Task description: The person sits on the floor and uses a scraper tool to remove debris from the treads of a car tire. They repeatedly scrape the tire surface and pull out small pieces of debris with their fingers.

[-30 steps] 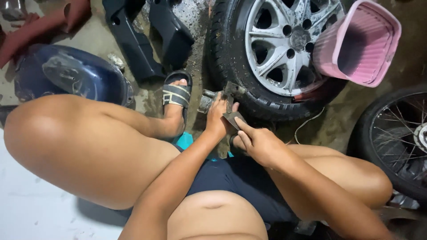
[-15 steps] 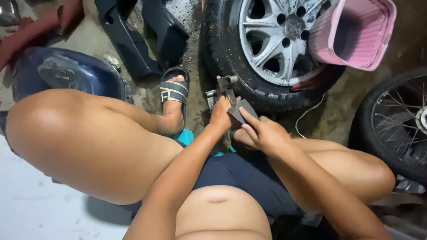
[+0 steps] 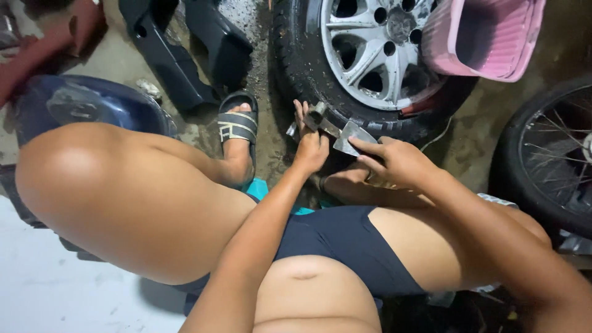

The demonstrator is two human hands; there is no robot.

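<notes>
I sit low on the floor in front of a car wheel (image 3: 376, 55) with a silver alloy rim and black tyre. My left hand (image 3: 310, 145) grips a small metal part (image 3: 317, 117) held against the near edge of the tyre. My right hand (image 3: 394, 161) holds a flat grey metal piece (image 3: 349, 139) by its edge, its tip close to the left hand. Both hands meet just below the tyre, between my knees.
A pink plastic basket (image 3: 487, 37) leans on the wheel at top right. A spoked motorcycle wheel (image 3: 549, 154) stands at right. Black plastic panels (image 3: 179, 49) and a dark blue fairing (image 3: 80, 105) lie at left. My sandalled foot (image 3: 237, 126) rests near the tyre.
The view has tilted up slightly. Both hands stayed together at the tyre's edge, and the grey piece in my right hand has shifted a little to the right.
</notes>
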